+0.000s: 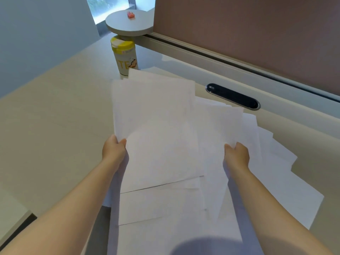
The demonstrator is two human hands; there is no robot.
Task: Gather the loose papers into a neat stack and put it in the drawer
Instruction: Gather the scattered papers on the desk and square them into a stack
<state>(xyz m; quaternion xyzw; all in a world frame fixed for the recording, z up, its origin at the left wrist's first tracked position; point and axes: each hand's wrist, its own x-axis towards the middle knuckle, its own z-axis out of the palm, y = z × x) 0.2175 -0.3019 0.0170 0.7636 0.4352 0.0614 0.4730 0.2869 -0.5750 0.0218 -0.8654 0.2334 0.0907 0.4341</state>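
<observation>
Loose papers (161, 137): fanned, edges misaligned, overhanging the surface (55, 126) near edge. Left hand (115, 150) and right hand (237, 155) each pinch sheets. Bare surface left of papers; canister (125, 56) behind them.

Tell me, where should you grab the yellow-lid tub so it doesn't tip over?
Probably around its round middle, below the yellow lid. The tub stands upright on the desk, so a hand can wrap its sides. Come from the left: loose papers lie at its near right, and a round shelf hangs right above it, blocking a grab from the top.
</observation>
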